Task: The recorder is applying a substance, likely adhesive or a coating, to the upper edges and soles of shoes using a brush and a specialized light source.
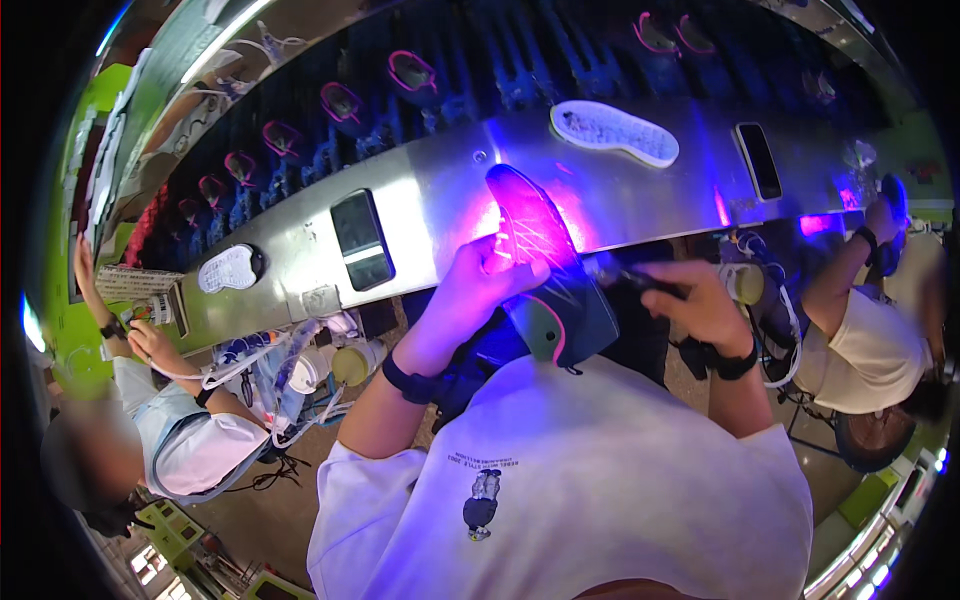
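My left hand (490,275) grips a dark shoe upper (545,232) by its side, thumb across it. The toe points away from me and glows pink and violet under coloured light; the heel end with pink collar trim hangs near my shirt. My right hand (695,300) is closed around the dark handle of a brush (645,280). Its blurred tip is close to the shoe's right side; whether they touch I cannot tell. A white shoe sole (615,133) lies on the metal bench (440,200) beyond the shoe.
Shoes with pink collars (412,72) stand along the dark conveyor behind the bench. Two phones (362,240) (757,162) and another sole (228,269) lie on the metal. Tubs (352,362) and white hoses hang below. Co-workers sit at left (190,430) and right (870,340).
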Demonstrator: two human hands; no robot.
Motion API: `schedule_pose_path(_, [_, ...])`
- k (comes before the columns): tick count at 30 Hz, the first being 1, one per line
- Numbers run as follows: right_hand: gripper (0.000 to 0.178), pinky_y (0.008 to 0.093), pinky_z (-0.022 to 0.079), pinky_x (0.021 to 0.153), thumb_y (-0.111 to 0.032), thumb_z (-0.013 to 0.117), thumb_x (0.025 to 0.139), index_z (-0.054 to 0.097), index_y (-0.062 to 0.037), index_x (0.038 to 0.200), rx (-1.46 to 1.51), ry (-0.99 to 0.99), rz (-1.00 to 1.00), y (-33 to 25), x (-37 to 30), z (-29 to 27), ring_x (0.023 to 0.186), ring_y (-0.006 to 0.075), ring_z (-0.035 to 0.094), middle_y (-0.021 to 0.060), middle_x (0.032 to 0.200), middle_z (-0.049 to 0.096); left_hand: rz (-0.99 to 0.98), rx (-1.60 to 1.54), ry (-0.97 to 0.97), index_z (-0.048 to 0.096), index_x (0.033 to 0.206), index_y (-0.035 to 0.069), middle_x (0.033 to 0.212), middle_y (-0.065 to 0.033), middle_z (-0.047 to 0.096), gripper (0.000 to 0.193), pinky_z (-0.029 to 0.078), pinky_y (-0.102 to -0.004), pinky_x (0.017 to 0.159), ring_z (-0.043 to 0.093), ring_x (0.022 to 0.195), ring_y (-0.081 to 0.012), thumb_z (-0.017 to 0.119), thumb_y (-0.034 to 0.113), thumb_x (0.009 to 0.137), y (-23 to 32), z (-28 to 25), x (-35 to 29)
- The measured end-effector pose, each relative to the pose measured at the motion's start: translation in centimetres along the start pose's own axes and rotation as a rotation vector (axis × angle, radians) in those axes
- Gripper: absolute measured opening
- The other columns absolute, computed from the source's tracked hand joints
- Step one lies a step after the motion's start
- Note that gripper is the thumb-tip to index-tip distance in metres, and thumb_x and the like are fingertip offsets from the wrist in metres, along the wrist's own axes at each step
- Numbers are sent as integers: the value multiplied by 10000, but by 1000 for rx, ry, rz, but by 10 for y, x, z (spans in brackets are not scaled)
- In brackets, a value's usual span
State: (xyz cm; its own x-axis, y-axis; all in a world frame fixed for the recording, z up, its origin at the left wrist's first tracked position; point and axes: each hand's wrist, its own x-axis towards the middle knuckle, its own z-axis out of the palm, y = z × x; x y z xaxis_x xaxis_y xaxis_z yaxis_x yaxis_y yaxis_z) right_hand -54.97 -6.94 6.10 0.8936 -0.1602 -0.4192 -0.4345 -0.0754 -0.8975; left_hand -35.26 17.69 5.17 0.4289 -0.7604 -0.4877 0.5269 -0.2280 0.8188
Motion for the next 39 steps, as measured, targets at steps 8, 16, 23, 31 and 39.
schedule_pose_path(8, [380, 254, 489, 707, -116, 725, 912, 678, -19, 1276, 135, -66, -10, -5, 15, 1, 771, 72, 585, 8, 897, 690, 53, 7, 74, 594, 1250, -34, 1094, -64, 692, 436, 517, -314, 927, 666, 997, -145, 746, 189, 907, 9, 3, -7])
schedule_pose_path(16, [396, 239, 470, 707, -115, 744, 892, 679, -15, 1269, -69, -55, -112, -4, -31, -15, 779, 70, 582, 12, 873, 696, 101, -39, 177, 581, 1250, -61, 1097, -99, 697, 483, 538, -311, 897, 687, 991, -168, 743, 249, 917, -2, 15, -8])
schedule_pose_path(23, [350, 249, 481, 731, -106, 724, 906, 690, -8, 1241, -139, 97, -89, -12, -37, -12, 778, 86, 589, 33, 869, 701, 113, -82, 190, 558, 1271, -63, 1123, -112, 691, 516, 546, -321, 901, 693, 1012, -184, 735, 274, 923, -6, 25, -8])
schedule_pose_path(31, [339, 246, 455, 656, -133, 742, 898, 709, -8, 1212, -171, 77, -285, -16, -27, -20, 708, 76, 571, 7, 807, 667, 140, -123, 272, 557, 1271, -55, 1122, -109, 694, 501, 550, -319, 895, 697, 999, -178, 703, 296, 945, -3, 28, -13])
schedule_pose_path(39, [383, 281, 508, 734, -29, 768, 821, 724, -57, 1200, -430, 157, -358, -45, -11, -11, 755, 168, 664, 108, 885, 728, -64, -481, 79, 516, 1354, 22, 1229, -122, 664, 447, 615, -333, 816, 701, 1060, -197, 512, 346, 1047, 0, 18, -27])
